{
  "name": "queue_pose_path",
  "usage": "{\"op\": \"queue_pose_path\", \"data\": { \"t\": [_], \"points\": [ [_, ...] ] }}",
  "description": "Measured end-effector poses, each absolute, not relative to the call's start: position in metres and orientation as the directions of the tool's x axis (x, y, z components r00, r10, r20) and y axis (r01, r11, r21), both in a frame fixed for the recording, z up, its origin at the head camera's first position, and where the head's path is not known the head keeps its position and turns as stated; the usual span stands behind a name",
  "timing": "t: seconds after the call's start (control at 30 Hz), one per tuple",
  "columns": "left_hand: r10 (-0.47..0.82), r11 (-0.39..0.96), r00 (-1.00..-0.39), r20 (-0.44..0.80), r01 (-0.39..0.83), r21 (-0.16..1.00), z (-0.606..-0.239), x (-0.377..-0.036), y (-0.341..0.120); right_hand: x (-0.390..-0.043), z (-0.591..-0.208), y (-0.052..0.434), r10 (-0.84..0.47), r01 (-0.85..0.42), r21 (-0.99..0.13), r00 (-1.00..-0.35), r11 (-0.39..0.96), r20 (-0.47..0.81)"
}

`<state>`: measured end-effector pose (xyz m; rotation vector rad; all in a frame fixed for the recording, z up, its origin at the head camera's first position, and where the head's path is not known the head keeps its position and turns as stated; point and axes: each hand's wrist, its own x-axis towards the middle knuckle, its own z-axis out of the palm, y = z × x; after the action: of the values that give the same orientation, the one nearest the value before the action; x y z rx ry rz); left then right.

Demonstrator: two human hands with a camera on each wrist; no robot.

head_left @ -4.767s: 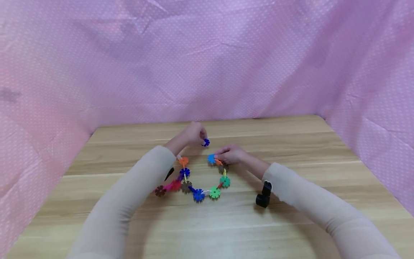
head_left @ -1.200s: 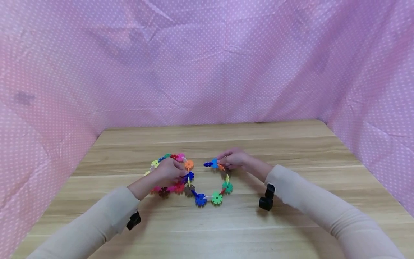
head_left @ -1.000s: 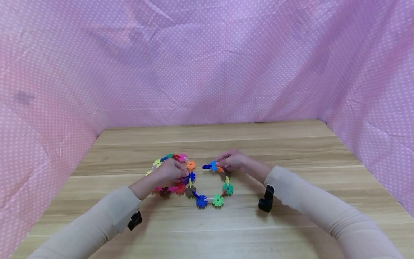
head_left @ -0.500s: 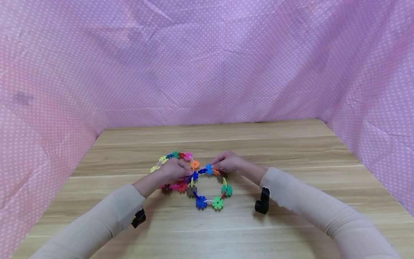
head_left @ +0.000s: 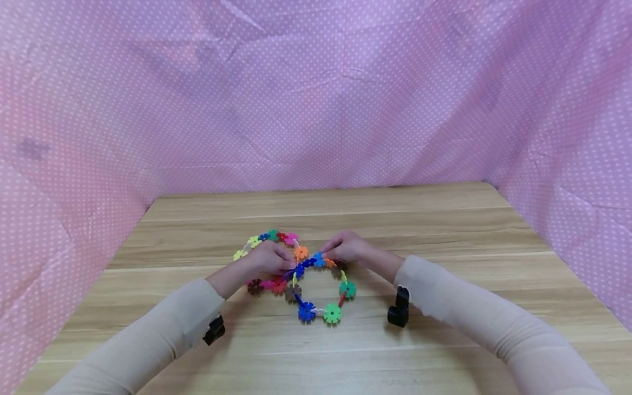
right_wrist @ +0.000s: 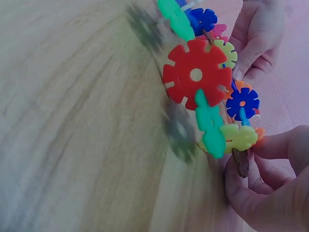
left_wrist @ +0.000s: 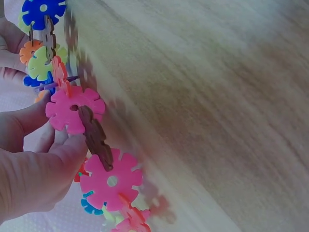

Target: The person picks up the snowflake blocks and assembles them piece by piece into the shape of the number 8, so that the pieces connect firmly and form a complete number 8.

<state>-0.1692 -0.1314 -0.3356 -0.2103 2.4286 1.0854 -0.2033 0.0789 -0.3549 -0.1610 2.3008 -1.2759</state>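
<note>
On the table (head_left: 444, 230), mid-front, both hands are working the chain (head_left: 316, 312) of snowflake discs. Left hand (head_left: 269, 258) is pinching discs near the orange one (head_left: 300, 253); right hand (head_left: 345, 248) is pinching the blue end (head_left: 318, 258). Fingers curled on both. The ends are meeting, so the near loop looks almost closed, with only the last joint left to seat, I'd say. A second arc is trailing off left. Discs: flat, notched, glossy hard plastic, mixed colours. Table: matte wood grain.
</note>
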Motion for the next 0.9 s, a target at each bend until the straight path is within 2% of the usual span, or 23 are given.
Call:
{"op": "queue_pose_path", "data": {
  "t": [0.3,0.53,0.9],
  "points": [
    [0.061,0.713,-0.876,-0.478,-0.297,0.635,-0.3339,-0.1709,-0.1309,-0.2029,-0.3562,0.0787,-0.312,0.102,-0.797,-0.885,0.595,-0.346],
    [0.057,0.732,-0.881,-0.47,-0.283,0.62,-0.336,-0.1715,-0.1284,-0.1992,-0.3539,0.0761,-0.271,0.135,-0.78,-0.891,0.611,-0.366],
    [-0.019,0.654,-0.881,-0.472,-0.368,0.661,-0.3416,-0.1758,-0.1244,-0.2008,-0.3568,0.072,-0.185,0.201,-0.779,-0.908,0.594,-0.375]
  ]
}}
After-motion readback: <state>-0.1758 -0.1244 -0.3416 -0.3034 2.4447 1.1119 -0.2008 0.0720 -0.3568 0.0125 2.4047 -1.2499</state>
